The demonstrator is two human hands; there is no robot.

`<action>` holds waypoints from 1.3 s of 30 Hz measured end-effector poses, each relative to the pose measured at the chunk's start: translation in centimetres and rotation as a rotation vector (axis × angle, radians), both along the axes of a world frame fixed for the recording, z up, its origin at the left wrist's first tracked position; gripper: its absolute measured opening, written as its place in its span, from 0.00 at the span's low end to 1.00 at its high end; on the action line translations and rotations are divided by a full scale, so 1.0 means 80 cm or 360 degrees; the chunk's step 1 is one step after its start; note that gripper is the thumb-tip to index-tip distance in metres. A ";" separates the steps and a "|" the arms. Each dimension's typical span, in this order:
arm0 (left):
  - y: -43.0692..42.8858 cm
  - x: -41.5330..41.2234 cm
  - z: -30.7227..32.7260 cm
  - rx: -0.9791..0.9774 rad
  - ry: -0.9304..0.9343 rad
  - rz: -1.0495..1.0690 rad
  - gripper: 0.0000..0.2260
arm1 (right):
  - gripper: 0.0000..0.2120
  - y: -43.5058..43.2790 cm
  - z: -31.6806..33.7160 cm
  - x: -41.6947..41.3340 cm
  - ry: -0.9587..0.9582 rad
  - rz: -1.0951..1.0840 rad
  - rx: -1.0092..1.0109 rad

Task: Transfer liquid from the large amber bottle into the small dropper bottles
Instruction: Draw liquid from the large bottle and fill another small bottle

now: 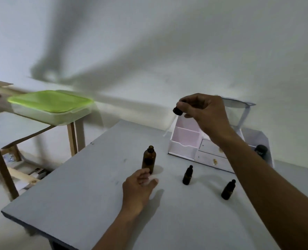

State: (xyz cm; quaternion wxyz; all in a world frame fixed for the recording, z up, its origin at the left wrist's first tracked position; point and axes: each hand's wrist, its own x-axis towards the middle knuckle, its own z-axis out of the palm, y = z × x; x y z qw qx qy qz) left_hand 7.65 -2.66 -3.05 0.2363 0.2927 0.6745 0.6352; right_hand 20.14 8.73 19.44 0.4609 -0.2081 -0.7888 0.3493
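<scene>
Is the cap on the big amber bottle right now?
No, the bottle has an open neck, and the right hand pinches a black cap in the air above the table.

Table (77, 204), grey.
- Large amber bottle (149, 159): upright, uncapped, mid-table.
- Left hand (138, 186): at the bottle's base, fingers (146, 175) loosely curled; contact possible but blurred.
- Right hand (203, 109): raised, pinching a black cap (178, 111).
- Farther dropper bottle (187, 175) and nearer dropper bottle (228, 190): capped, upright, toward the right edge, apart.
- White drawer organiser (185, 141): far right corner.
</scene>
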 end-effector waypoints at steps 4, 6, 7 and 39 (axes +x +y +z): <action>0.006 0.051 0.004 -0.0024 -0.0029 -0.0159 0.16 | 0.01 -0.002 0.006 0.054 0.0024 -0.0015 0.0002; 0.014 0.082 0.003 -0.0042 -0.0029 -0.0255 0.16 | 0.01 0.000 0.005 0.085 0.0014 -0.0048 0.0019; 0.019 0.098 0.003 -0.0056 -0.0025 -0.0303 0.16 | 0.01 0.000 0.003 0.102 0.0010 -0.0074 0.0026; 0.200 0.354 0.000 -0.0047 0.0380 -0.0945 0.29 | 0.03 0.091 -0.129 0.398 -0.0053 -0.0799 -0.0215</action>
